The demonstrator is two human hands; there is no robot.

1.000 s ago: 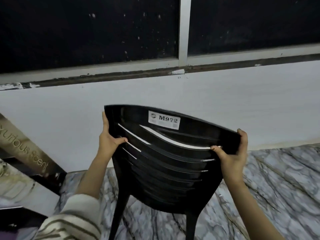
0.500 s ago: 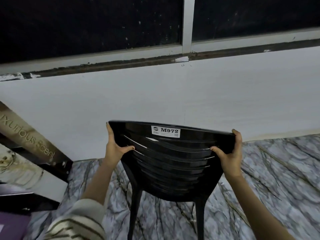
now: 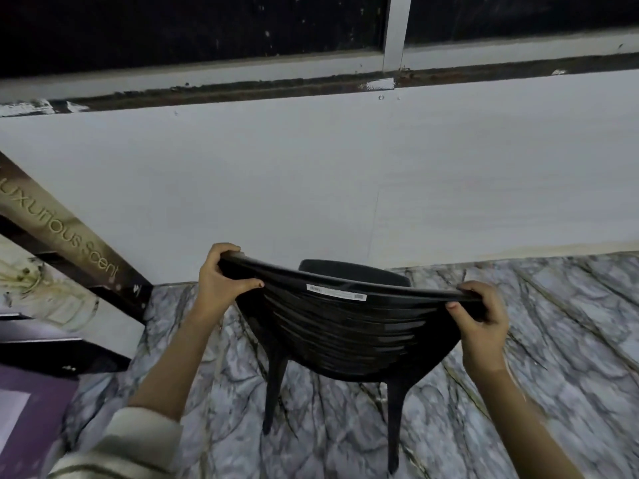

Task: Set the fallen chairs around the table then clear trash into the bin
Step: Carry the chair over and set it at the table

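A glossy black moulded-plastic chair with a ribbed, curved backrest (image 3: 345, 333) stands low in the centre of the view, legs pointing down at the floor, seat facing twelve o'clock towards the wall. The left hand (image 3: 221, 281) grips the top rail at its nine o'clock end, fingers curled over the rim and thumb pressed along the near face. The right hand (image 3: 480, 323) grips the three o'clock end the same way. Holding both ends probably gives even control of the upright chair, so it can be steered or turned without twisting. Whether all its feet bear weight cannot be told. A white sticker label (image 3: 337, 292) sits on the rail between the hands. The grey veined marble-pattern floor (image 3: 553, 340) looks hard and smooth, so the legs may slide. A plain white wall (image 3: 311, 184) rises at twelve o'clock under a dark window (image 3: 173, 25). A brown lettered board (image 3: 62, 233) leans at nine o'clock. No table or bin shows.
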